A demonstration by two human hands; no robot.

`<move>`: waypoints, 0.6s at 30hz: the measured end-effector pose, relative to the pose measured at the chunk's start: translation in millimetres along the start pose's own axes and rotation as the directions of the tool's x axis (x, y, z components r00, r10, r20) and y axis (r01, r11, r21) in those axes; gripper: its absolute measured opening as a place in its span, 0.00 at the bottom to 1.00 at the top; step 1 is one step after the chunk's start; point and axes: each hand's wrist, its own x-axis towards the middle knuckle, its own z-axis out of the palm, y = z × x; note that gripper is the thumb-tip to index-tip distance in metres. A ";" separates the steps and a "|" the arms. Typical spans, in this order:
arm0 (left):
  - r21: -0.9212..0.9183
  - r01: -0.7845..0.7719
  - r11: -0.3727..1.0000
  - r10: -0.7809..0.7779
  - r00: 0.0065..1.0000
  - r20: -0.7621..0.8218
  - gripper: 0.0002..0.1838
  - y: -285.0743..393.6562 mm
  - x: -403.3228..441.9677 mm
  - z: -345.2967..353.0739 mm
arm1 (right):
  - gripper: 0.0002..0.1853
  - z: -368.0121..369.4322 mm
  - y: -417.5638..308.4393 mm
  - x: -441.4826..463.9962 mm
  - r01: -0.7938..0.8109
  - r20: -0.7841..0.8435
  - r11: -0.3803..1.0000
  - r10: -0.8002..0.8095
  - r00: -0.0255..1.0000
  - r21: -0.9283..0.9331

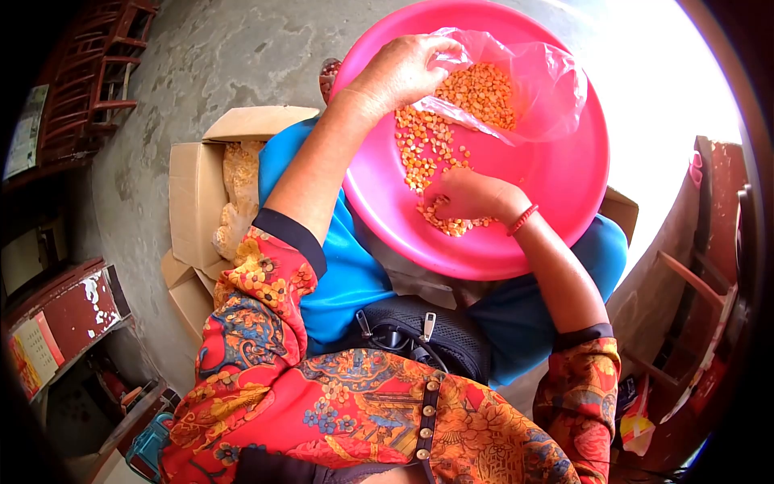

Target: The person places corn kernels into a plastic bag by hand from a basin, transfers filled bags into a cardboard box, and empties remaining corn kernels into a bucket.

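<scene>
A wide pink basin (pixel 564 202) rests across my knees. Inside it, at the far side, a clear plastic bag (pixel 560 93) lies with its mouth toward me and a heap of orange corn kernels (pixel 484 87) in it. My left hand (pixel 409 68) is closed on the near left edge of that bag. More loose kernels (pixel 415 145) trail down the basin's left side. Down among them, my right hand (pixel 468 195) has its fingers curled inward around some kernels. Its fingertips are partly hidden from above.
Left of my leg stands an open cardboard box (pixel 193 202) with filled plastic bags (pixel 240 177) in it. A dark pouch (pixel 411 327) sits at my waist. Wooden furniture (pixel 97 81) is at the far left, and a reddish wooden frame (pixel 701 274) at the right.
</scene>
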 end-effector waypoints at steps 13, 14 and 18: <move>0.003 -0.013 1.000 0.013 1.000 0.005 0.20 -1.1 -0.9 -0.4 | 0.09 -78.8 -14.1 -52.4 0.237 -0.596 0.794 0.187 0.781 0.559; 0.003 -0.014 1.000 0.014 1.000 0.007 0.20 -0.4 -0.9 -0.3 | 0.09 -77.8 -6.2 -48.9 0.296 -0.675 0.782 0.205 0.709 0.548; 0.012 -0.037 0.999 0.037 0.999 -0.004 0.19 -1.2 -0.2 1.0 | 0.10 -69.7 13.1 -35.6 0.313 -0.882 0.928 0.032 0.470 0.200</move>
